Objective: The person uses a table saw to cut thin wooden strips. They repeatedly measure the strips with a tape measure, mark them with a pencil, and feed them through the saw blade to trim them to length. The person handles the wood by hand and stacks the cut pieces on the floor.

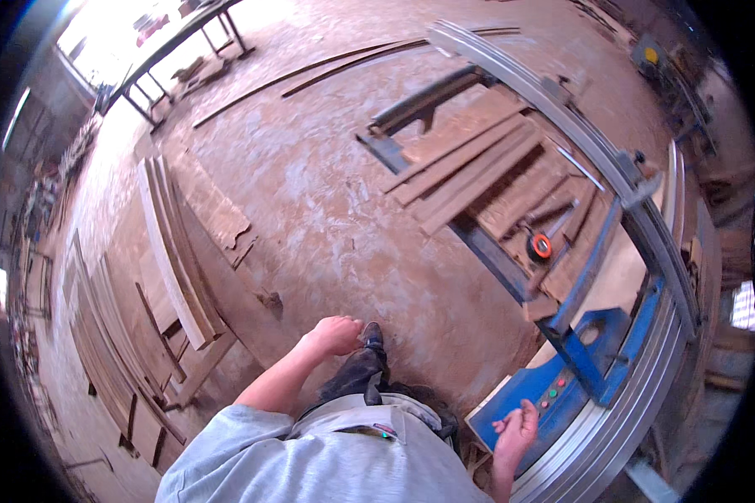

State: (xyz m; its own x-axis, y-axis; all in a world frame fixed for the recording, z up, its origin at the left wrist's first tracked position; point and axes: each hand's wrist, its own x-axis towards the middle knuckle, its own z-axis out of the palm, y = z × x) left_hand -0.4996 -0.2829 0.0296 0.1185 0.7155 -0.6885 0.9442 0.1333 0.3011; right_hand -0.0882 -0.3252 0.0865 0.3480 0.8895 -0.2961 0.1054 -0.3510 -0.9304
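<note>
My left hand point(335, 334) swings in front of my body as a loose fist with nothing in it, above the dusty floor near my dark shoe point(372, 335). My right hand point(516, 429) hangs by the blue machine base point(554, 386), fingers curled and apart, holding nothing. It is close to the small coloured buttons point(554, 391) on that base but not touching them. My grey shirt fills the bottom of the view.
A sliding table saw with a long metal rail point(596, 151) carries several wooden boards point(470, 172) and a red-and-black tape measure point(540, 246). Wooden planks point(172, 251) are stacked on the floor at left. A metal-framed table point(176, 42) stands far back.
</note>
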